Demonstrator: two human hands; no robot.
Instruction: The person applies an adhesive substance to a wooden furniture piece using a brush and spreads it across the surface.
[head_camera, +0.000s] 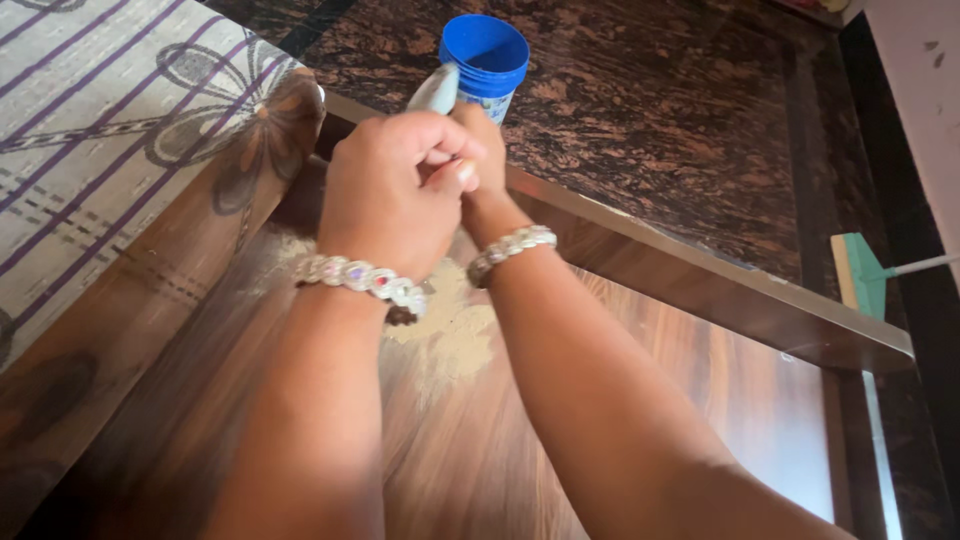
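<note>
The left hand (395, 190) is clenched round a pale, light-looking, probably rigid tool handle (436, 90) – held low on its shaft – while the right hand (480, 150), mostly hidden behind it, has a grip I cannot tell.

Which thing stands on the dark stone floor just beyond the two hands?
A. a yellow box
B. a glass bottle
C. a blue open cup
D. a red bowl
C: a blue open cup stands on the dark floor right behind the left hand and right hand.
</note>
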